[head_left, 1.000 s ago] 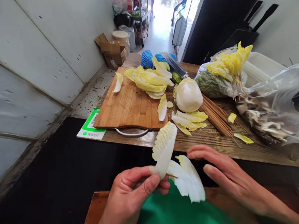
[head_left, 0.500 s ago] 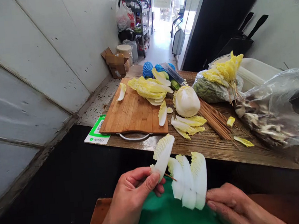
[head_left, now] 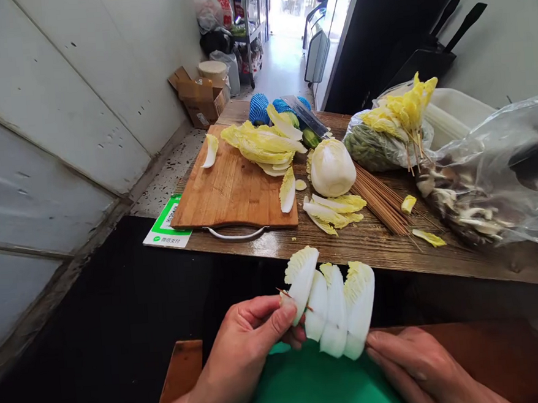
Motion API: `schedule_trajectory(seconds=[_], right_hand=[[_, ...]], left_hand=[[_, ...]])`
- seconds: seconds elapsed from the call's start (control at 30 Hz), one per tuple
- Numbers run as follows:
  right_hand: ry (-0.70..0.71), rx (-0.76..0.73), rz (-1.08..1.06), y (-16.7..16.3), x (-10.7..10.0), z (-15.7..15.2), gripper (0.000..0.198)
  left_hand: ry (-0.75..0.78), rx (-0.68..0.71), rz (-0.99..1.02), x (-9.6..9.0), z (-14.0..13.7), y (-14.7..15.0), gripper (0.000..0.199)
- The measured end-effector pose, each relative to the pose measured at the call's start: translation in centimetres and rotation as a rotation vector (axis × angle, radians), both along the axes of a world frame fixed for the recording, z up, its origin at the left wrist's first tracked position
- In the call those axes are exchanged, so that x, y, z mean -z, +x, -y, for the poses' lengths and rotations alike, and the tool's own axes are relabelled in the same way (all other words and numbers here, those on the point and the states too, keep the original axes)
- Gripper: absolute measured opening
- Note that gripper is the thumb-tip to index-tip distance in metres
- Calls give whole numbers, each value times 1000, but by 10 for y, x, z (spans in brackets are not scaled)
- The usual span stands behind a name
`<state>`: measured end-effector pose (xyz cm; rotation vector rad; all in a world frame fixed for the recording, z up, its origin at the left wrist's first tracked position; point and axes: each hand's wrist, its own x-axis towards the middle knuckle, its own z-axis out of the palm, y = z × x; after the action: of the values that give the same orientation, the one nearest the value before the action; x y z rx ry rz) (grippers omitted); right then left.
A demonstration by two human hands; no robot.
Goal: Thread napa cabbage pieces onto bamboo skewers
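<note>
Between thumb and fingers, my left hand (head_left: 260, 334) pinches a cabbage leaf (head_left: 303, 277), white with a frilly pale-yellow edge. The tip of a thin wooden skewer (head_left: 283, 292) pokes out on that leaf's left side. Three more cabbage leaves (head_left: 334, 312) are threaded side by side on the same skewer, just right of the held leaf. My right hand (head_left: 413, 360) is closed at the right end of the row, where the skewer's other end is hidden by the fingers. Below both hands is a green surface (head_left: 327, 381).
On the wooden table (head_left: 272, 244) lie a cutting board (head_left: 231, 192) with cabbage leaves, a knife (head_left: 306, 116), a trimmed cabbage (head_left: 332, 167) and a bundle of skewers (head_left: 379, 200). Filled skewers (head_left: 405, 109) rest on a bag at right, beside bagged mushrooms (head_left: 463, 206).
The skewer tip now comes through the leaf in my left hand, and that leaf sits closer to the other three. The view has tilted down slightly.
</note>
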<state>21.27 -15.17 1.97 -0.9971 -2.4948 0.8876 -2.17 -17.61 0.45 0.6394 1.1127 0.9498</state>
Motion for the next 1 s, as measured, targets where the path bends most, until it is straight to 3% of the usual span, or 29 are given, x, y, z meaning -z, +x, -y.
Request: schedule_trajectory(seconds=[0.17,0.33,0.53,0.67,0.8,0.9,1.0], right_hand=[[171,-106,49,-6,17,-14,27],[294,-145,54,-11,38,-20,27],[248,-115,55,-16,35,-24,26],[337,-7,-5,-11,31,-38,26],[455,17,-3,-26,32,-59,26],[397,92,45,-53,41,-71,26],[306,167,6,-74,53,-69,18]], left_hand=[[-18,-82,142,-6,-13,1,29],[-73,-147,99,-3,-18,4,22],[-96,-198,134,1,-22,5,28],[2,-318,184,9,-25,-5,46],[110,-210,405,18,-41,0,48],[183,-266,556,17,-58,9,39],[135,-331,605,15,-70,0,34]])
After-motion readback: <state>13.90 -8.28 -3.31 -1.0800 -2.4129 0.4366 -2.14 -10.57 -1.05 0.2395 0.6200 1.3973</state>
